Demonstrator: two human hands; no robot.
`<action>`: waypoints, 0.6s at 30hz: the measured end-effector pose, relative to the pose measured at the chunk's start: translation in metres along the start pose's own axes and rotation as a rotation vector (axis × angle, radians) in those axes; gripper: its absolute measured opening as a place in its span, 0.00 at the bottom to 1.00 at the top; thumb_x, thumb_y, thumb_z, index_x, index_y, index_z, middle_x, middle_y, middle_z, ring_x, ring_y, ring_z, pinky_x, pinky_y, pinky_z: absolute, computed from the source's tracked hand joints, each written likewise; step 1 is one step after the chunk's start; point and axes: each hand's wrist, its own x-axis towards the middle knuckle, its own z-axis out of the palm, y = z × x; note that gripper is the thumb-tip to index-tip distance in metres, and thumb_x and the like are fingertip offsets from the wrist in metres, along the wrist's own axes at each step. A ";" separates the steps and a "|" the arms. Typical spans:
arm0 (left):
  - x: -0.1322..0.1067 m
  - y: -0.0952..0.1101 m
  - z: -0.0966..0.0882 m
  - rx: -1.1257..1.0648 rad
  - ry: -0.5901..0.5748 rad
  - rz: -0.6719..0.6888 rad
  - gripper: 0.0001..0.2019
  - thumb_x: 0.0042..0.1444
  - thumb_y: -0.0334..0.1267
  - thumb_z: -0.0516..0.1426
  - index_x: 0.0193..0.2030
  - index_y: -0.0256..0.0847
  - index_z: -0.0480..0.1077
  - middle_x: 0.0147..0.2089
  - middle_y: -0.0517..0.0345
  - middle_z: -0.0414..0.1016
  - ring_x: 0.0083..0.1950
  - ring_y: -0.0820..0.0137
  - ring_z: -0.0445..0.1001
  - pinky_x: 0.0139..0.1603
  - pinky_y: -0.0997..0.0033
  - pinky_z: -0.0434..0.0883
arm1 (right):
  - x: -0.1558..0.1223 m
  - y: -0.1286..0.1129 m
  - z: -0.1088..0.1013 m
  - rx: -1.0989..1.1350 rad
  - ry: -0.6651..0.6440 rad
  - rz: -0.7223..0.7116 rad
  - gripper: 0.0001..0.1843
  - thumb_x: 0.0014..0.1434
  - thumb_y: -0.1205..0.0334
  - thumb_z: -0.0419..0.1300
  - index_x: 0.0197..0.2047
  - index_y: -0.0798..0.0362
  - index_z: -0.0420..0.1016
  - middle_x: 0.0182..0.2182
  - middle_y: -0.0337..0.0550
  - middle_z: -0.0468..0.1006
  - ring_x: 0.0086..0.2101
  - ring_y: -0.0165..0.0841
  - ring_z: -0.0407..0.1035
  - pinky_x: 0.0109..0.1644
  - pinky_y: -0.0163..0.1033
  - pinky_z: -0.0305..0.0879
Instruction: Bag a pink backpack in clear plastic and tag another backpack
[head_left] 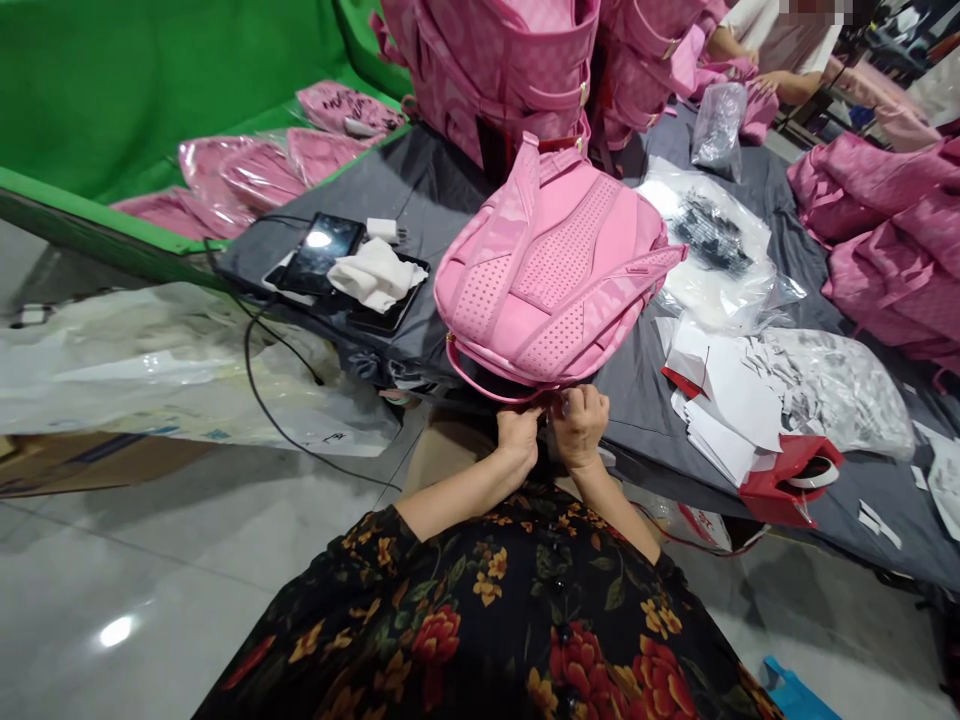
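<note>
A pink backpack (559,280) lies on the grey-covered table, its padded back and both shoulder straps facing up. Its looped handle (480,385) points toward me at the table's front edge. My left hand (519,438) is closed just below the backpack's near edge, fingers pinched together. Close beside it on the right, my right hand (580,425) is curled shut at the same edge. The small thing between the fingertips is hidden by the hands.
Pink bags stand behind (495,70) and at right (892,230). Left lie a tablet (319,250), white cloth (377,275) and cable. Right are plastic bags (709,235), white cards (720,420) and a red box (787,485). A co-worker's hands (765,82) handle pink goods.
</note>
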 end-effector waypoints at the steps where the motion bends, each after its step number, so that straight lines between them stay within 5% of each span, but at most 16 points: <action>1: -0.002 0.001 -0.001 0.008 0.003 -0.014 0.19 0.26 0.36 0.74 0.29 0.38 0.78 0.30 0.60 0.80 0.32 0.73 0.73 0.42 0.69 0.71 | 0.002 0.002 -0.002 -0.034 -0.021 -0.055 0.09 0.68 0.65 0.57 0.34 0.50 0.72 0.31 0.43 0.73 0.35 0.36 0.64 0.42 0.41 0.54; 10: -0.022 0.015 0.003 -0.008 0.019 -0.125 0.19 0.23 0.39 0.75 0.26 0.37 0.79 0.29 0.60 0.80 0.31 0.75 0.71 0.38 0.72 0.68 | 0.011 0.009 -0.028 -0.133 -0.319 -0.369 0.08 0.69 0.66 0.55 0.43 0.51 0.76 0.41 0.50 0.74 0.40 0.40 0.60 0.43 0.44 0.51; 18: -0.023 0.020 0.008 0.035 0.005 -0.123 0.20 0.26 0.40 0.75 0.28 0.37 0.78 0.27 0.61 0.77 0.30 0.75 0.70 0.38 0.72 0.67 | 0.002 -0.006 -0.023 -0.165 -0.269 -0.203 0.08 0.65 0.58 0.58 0.39 0.52 0.76 0.40 0.52 0.73 0.44 0.43 0.60 0.44 0.45 0.52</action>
